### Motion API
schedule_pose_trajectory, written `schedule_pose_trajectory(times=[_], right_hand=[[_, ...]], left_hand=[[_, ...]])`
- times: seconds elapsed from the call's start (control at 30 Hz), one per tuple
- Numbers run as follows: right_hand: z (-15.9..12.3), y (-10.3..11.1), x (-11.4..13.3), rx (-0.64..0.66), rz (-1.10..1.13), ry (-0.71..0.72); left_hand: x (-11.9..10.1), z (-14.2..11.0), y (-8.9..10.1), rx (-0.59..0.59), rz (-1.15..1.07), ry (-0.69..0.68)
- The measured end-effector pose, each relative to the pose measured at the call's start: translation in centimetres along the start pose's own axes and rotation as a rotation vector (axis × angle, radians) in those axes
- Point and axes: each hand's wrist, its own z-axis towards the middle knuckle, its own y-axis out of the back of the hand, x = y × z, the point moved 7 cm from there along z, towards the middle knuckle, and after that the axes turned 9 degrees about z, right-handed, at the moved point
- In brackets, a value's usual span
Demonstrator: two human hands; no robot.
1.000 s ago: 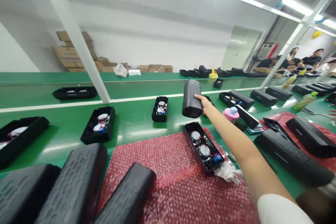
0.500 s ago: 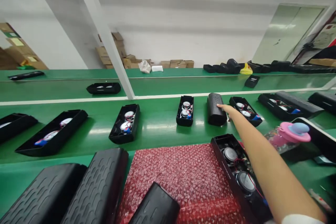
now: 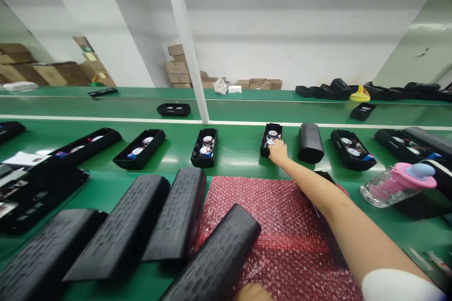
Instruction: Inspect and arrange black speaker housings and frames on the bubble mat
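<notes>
My right hand reaches across the green bench, its fingers closed on the near edge of a small open black speaker housing with round silver drivers inside. Just right of it lies a dark ribbed speaker, cover side up. At the bottom edge only part of my left hand shows, fingers curled against the right side of a long black speaker cover. That cover slants over red bubble wrap. My right forearm hides most of another open housing beside the wrap.
Several black ribbed covers lie to the left. More open housings are spread along the green line. A clear bottle with a pink lid stands at the right. A white post rises beyond the line.
My right hand has left the ribbed speaker and moved left onto the open housing. The view has turned left, bringing more covers and part of my left hand into sight.
</notes>
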Motion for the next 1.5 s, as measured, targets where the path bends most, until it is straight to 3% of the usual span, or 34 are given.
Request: schedule_pose_trajectory(times=[0.1,0.2,0.3,0.37,0.47,0.57,0.67,0.77,0.83,0.9,0.97,1.07,1.13,1.27,1.37,1.5], right_hand=[[-1.5,2.3,-0.4,-0.038,-0.033,0.005],[-6.1,4.8,-0.2,-0.085,-0.042,0.085],[-14.2,6.3,0.2,-0.128,-0.04,0.168],[-20.4,6.4,0.3,-0.159,-0.029,0.209],[-28.5,5.9,1.2,-0.332,0.006,0.366],[-32.8,4.1,1.4,-0.407,0.008,0.425],[-33.4,2.6,0.9,-0.356,-0.005,0.378],[-33.5,3.2,0.7,-0.344,0.029,0.338],[-34.1,4.6,1.2,-0.397,0.156,0.33],[-35.0,5.4,2.2,-0.395,0.432,0.325],[-35.3,3.5,3.4,-0.144,0.821,0.215],[-36.2,-2.3,6.2,0.39,1.227,-0.066],[-36.3,-4.7,7.4,0.526,1.325,-0.174],[-35.2,-5.7,7.9,0.558,1.468,-0.245],[-34.2,-4.3,7.7,0.51,1.546,-0.254],[-32.9,-2.1,8.2,0.348,1.752,-0.335]], left_hand=[[0.5,0.0,-1.5,-0.02,0.07,-0.073],[-0.6,-1.6,-1.4,-0.095,0.12,-0.106],[-4.5,-3.6,2.0,-0.259,0.277,-0.238],[-7.0,-4.0,4.8,-0.249,0.399,-0.254],[-7.7,-2.8,9.6,-0.159,0.551,-0.079],[-4.6,-1.4,13.3,0.017,0.633,0.247],[-0.4,-0.8,14.9,0.203,0.465,0.514],[2.9,-0.9,15.5,0.285,0.323,0.722],[4.3,-1.0,15.4,0.317,0.29,0.817],[5.0,-1.1,15.0,0.33,0.245,0.868],[5.0,-1.0,14.6,0.317,0.181,0.873],[5.1,-1.3,14.0,0.257,0.045,0.871],[5.3,-1.9,13.7,0.198,-0.069,0.886],[5.6,-3.6,12.2,0.108,-0.367,0.891],[6.0,-3.9,11.3,0.003,-0.562,0.843],[6.5,-2.9,10.6,-0.159,-0.73,0.725]])
